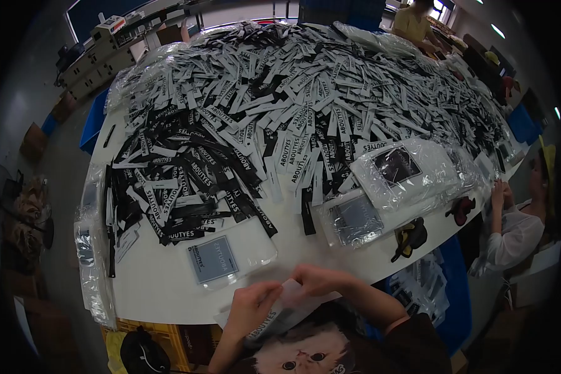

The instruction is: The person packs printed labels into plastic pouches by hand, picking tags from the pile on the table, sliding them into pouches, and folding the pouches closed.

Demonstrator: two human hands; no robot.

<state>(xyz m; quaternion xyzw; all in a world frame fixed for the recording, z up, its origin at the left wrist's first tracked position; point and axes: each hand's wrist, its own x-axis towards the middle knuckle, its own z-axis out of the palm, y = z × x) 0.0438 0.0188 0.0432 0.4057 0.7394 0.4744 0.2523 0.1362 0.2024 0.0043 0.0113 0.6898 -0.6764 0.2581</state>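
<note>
At the front edge of the table, my left hand (254, 304) and my right hand (315, 280) are both closed on a pale plastic bag (265, 325) with dark ABOUTYES lettering. Fingers of each hand pinch its upper edge, a short distance apart. Part of the bag is hidden behind my left hand and forearm. Just beyond my hands lies a flat stack of clear bags (252, 244) with a grey printed square. Past it spreads a large heap of black and white printed strips (174, 187).
Plastic-wrapped bag packs (411, 171) lie on the right of the white table (149, 293). A black-and-yellow item (409, 239) sits near the edge. A blue bin (452, 299) with printed packets stands below. One person (511, 218) works at right, another (414, 25) at the back.
</note>
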